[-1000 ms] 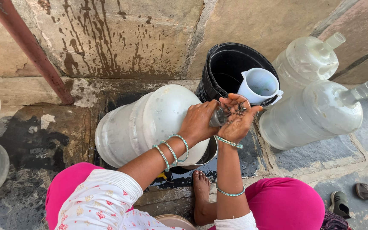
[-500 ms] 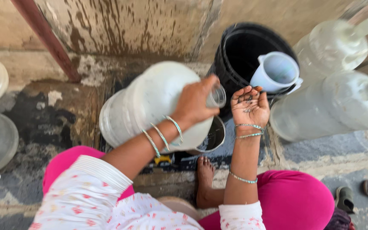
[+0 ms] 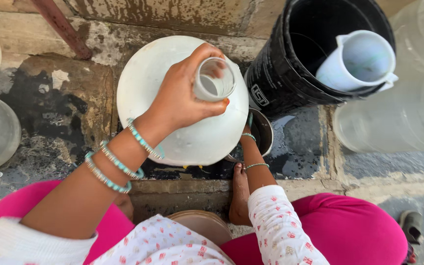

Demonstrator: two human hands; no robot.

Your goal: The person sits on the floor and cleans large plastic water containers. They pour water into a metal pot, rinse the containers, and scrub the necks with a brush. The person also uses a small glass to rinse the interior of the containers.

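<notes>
Left hand [image 3: 182, 100]: your grip is wrapped round the neck of the large translucent plastic water jug [image 3: 172, 113], upright at centre.
Right hand: hidden at 5 o'clock, grip state unknowable.
Handling: likely bulky, wet, slippery; hold neck, support base.

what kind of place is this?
Likely an outdoor wash or water-filling spot: wet stained concrete floor, several big clear water jugs, one held at the neck by the left hand, and a black bucket holding a jug.
</notes>
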